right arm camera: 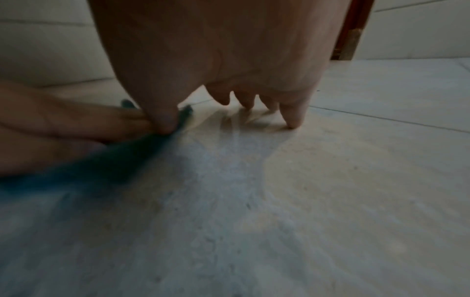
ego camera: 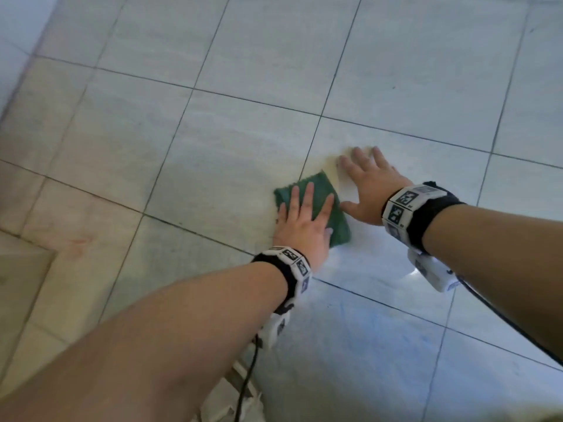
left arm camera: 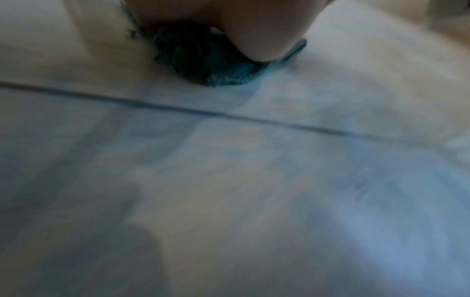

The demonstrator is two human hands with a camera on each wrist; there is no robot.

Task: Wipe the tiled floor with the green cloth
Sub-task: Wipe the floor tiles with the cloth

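Pale tiled floor [ego camera: 243, 141] with dark grout lines fills the view. Left hand [ego camera: 304, 223] lies flat on the green cloth [ego camera: 316, 190], fingers straight and spread, pressing it to the tile just beside a grout line; nothing is clutched in that grip. Right hand [ego camera: 368, 190] is planted on bare tile just to the right of the cloth, fingers splayed, thumb reaching toward the cloth's edge, its grip open too. Marker-patterned wristbands [ego camera: 405, 208] wrap both wrists.

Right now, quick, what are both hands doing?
Left hand: open, fingers flat, pressing the green cloth.
Right hand: open, flat on the floor, holding nothing.
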